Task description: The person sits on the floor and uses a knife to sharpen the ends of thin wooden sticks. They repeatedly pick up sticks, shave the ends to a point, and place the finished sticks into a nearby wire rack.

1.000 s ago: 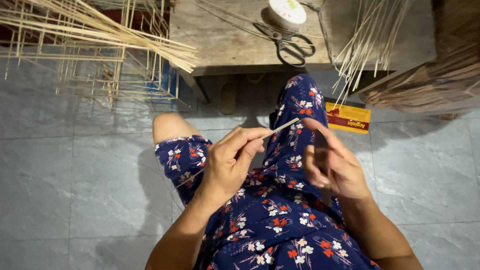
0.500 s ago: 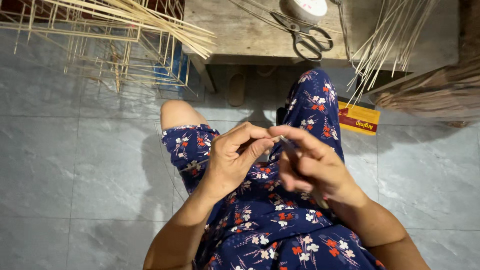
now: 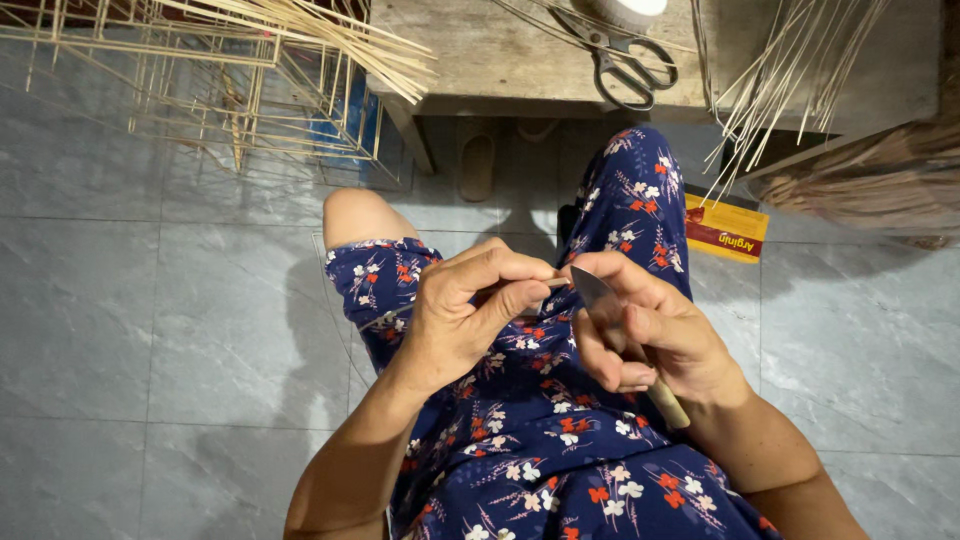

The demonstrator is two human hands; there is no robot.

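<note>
My left hand pinches a thin bamboo stick over my lap; the stick runs under the hand toward the left knee. My right hand grips a small knife with a pale wooden handle that sticks out below the palm. The grey blade meets the stick's end between my two thumbs. Both hands hover above the blue floral cloth on my legs.
A low wooden table stands ahead with scissors and a white tape roll. Bundles of bamboo sticks lean at the right, a stick-frame structure at the left. A yellow-red box lies on the grey tile floor.
The stick has been drawn leftward through my left hand, and its long free end no longer shows at the right. My right hand has closed in, bringing the knife blade to the stick.
</note>
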